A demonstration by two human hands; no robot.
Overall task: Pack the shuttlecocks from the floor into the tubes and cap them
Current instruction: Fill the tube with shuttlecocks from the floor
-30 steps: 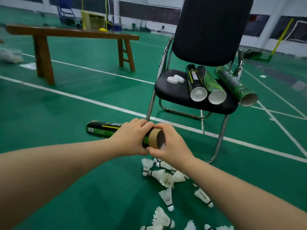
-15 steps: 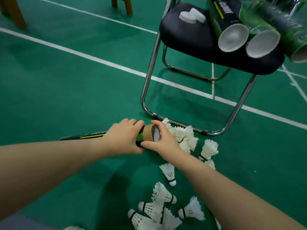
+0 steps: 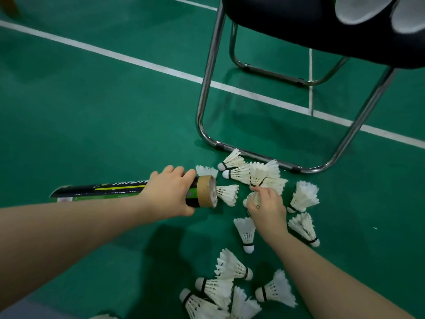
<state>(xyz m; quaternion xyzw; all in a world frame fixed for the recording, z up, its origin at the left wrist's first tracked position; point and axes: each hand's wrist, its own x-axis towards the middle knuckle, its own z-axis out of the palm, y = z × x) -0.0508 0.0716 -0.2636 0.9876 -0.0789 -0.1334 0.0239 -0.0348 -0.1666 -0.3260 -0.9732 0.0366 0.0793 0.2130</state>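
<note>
My left hand [image 3: 171, 191] grips a black and green shuttlecock tube [image 3: 110, 189] near its brown cardboard mouth [image 3: 207, 191], held level just above the green floor. The open mouth points right. My right hand [image 3: 266, 204] is a little right of the mouth, its fingers closed on a white shuttlecock [image 3: 253, 199] in the pile. Several white feather shuttlecocks [image 3: 243, 172] lie scattered on the floor around that hand and nearer to me [image 3: 232, 265]. One shuttlecock [image 3: 227, 193] lies right at the tube's mouth.
A metal-framed chair [image 3: 204, 88] with a black seat [image 3: 299, 24] stands just behind the pile, its floor rail touching the far shuttlecocks. Two open tube ends [image 3: 361, 8] overhang the seat at the top right. White court lines [image 3: 138, 61] cross the green floor.
The view has dropped toward the floor. My right hand left the tube's mouth and moved right onto a shuttlecock in the pile. The left hand keeps holding the tube.
</note>
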